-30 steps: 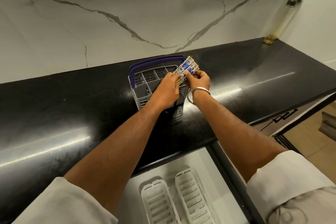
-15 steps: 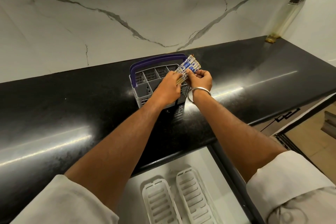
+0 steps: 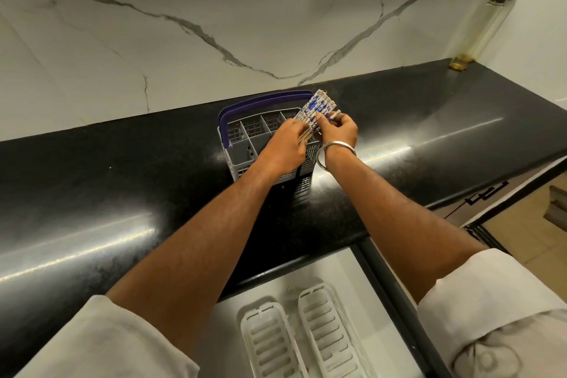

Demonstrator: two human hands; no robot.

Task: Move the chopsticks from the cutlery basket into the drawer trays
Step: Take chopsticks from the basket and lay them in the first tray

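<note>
Both hands are gathering the chopsticks point(image 3: 316, 112) over the cutlery basket point(image 3: 245, 144), left hand point(image 3: 287, 149) and right hand point(image 3: 339, 131) pinching the bundle, which needs squaring before lifting toward the drawer trays point(image 3: 306, 334) beneath their wrists.

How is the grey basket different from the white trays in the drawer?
The cutlery basket stands tall on the black counter; the drawer trays lie low and flat in the open drawer. The basket is grey with a purple handle; the trays are white, without handles. The basket holds chopsticks; the trays hold nothing. Both have slotted walls or floors.
</note>
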